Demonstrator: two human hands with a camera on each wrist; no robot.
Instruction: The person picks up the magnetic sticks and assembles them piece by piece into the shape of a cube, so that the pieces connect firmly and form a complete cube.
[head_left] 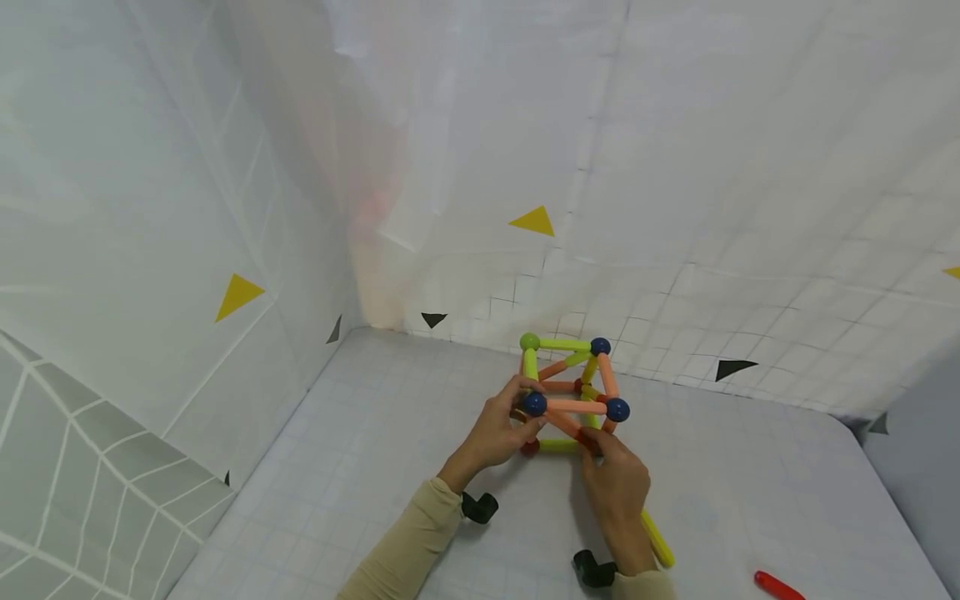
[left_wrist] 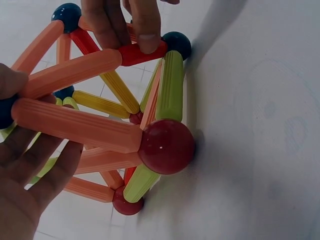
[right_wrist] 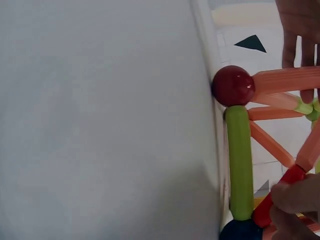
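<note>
A box-shaped frame of magnetic rods and balls [head_left: 573, 407] stands on the white table. My left hand [head_left: 495, 429] grips its near upper-left corner, thumb and fingers around a blue ball [head_left: 535, 404]. From that corner a diagonal runs down to the right, an orange rod [left_wrist: 75, 72] followed by a red rod [left_wrist: 135, 55]. My right hand [head_left: 618, 479] pinches the red rod close to the lower-right blue ball [left_wrist: 177, 45]. A green rod [right_wrist: 240, 162] forms the near bottom edge, between that ball and a red ball [right_wrist: 233, 86].
A yellow rod [head_left: 657, 540] lies by my right wrist, a red rod [head_left: 778, 585] farther right near the front. Dark elbow-shaped pieces [head_left: 480, 507] show beside both wrists. White sheeted walls [head_left: 480, 275] with yellow and black triangles rise behind and left of the table.
</note>
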